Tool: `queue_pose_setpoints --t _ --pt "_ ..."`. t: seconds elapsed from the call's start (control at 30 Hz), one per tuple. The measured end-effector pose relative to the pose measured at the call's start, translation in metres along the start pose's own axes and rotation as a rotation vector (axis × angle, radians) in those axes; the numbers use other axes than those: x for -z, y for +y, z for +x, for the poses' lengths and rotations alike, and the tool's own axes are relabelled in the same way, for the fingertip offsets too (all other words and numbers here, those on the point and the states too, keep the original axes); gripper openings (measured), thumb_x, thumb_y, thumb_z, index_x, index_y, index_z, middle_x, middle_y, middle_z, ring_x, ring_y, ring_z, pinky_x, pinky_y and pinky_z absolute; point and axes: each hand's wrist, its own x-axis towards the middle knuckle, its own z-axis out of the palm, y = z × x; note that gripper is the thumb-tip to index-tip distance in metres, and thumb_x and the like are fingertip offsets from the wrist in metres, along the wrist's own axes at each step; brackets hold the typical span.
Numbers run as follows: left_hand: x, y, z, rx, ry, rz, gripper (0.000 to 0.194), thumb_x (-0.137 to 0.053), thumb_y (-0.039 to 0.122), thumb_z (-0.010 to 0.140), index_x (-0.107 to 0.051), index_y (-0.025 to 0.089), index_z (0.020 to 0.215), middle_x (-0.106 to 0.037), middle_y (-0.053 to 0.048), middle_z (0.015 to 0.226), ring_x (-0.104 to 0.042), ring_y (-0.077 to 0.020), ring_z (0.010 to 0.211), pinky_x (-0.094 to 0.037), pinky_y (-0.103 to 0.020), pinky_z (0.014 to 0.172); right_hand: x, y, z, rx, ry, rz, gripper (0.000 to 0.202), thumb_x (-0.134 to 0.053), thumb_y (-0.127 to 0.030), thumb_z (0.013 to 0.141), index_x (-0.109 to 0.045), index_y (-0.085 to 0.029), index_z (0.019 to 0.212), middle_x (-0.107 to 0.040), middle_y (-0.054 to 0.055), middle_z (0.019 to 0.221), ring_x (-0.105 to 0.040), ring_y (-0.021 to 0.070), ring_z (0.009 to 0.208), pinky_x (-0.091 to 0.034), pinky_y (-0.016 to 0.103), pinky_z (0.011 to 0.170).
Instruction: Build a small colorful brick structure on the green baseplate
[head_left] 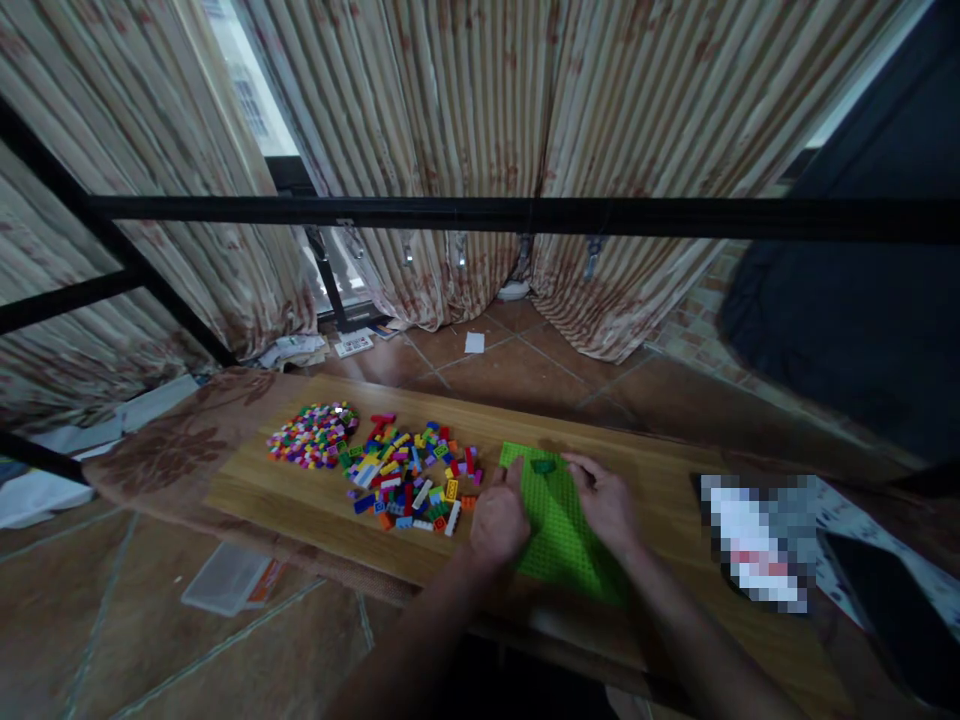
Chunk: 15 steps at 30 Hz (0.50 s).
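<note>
Just at green baseplate's (553, 530) edge: left hand (501, 518)

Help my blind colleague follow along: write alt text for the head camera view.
A person's left hand and right hand flank a bright green studded baseplate, with a dark green brick near its far end. To the left on the wooden board lie loose coloured bricks and, farther left, a heap of smaller pieces; patterned curtains hang beyond.
</note>
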Motion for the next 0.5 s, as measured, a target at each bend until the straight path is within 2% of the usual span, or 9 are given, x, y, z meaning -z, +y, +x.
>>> queue_pose_setpoints --t 0.1,0.2,0.3,0.4,0.5 --pt "0.001 0.000 -0.002 0.008 -0.011 -0.038 0.059 -0.043 0.009 0.082 -0.037 0.013 0.140 -0.061 -0.015 0.115 -0.066 -0.0218 0.092 -0.052 -0.030 0.081 0.004 0.001 0.003 0.062 -0.051 -0.053 0.033 -0.043 -0.034 0.089 -0.070 -0.021 0.103 -0.070 0.008 0.100 -0.065 0.0214 0.092 -0.049 0.038 0.086" --pt "0.000 -0.001 -0.003 0.000 0.018 -0.072 0.056 -0.044 0.009 0.082 -0.040 0.012 0.138 -0.061 -0.015 0.117 -0.066 -0.0221 0.095 -0.052 -0.031 0.083 -0.001 -0.001 0.011 0.176 -0.109 -0.154 0.029 -0.049 -0.025 0.086 -0.068 -0.021 0.107 -0.066 0.008 0.107 -0.060 0.0212 0.102 -0.046 0.039 0.092" --pt "-0.001 -0.002 -0.004 -0.005 0.030 -0.101 0.052 -0.042 0.010 0.083 -0.043 0.011 0.135 -0.060 -0.015 0.118 -0.065 -0.0217 0.098 -0.051 -0.031 0.086 -0.008 -0.004 0.018 0.271 -0.188 -0.234 0.027 -0.053 -0.018 0.083 -0.070 -0.023 0.103 -0.065 0.007 0.105 -0.057 0.0211 0.103 -0.045 0.039 0.093" --pt "-0.002 -0.003 -0.008 0.014 0.018 -0.129 0.051 -0.042 0.011 0.084 -0.043 0.009 0.135 -0.060 -0.016 0.119 -0.064 -0.0228 0.101 -0.051 -0.032 0.088 -0.011 -0.005 0.015 0.276 -0.226 -0.268 0.022 -0.054 -0.019 0.083 -0.071 -0.022 0.096 -0.065 0.006 0.098 -0.058 0.0214 0.097 -0.046 0.037 0.088" --pt "-0.007 -0.002 -0.015 0.042 0.021 -0.152 0.052 -0.044 0.014 0.084 -0.043 0.009 0.136 -0.058 -0.017 0.122 -0.062 -0.0241 0.106 -0.049 -0.034 0.093 -0.011 -0.006 0.001 0.225 -0.219 -0.278 0.020 -0.055 -0.023 0.083 -0.071 -0.021 0.095 -0.066 0.006 0.093 -0.059 0.0217 0.091 -0.047 0.036 0.084"
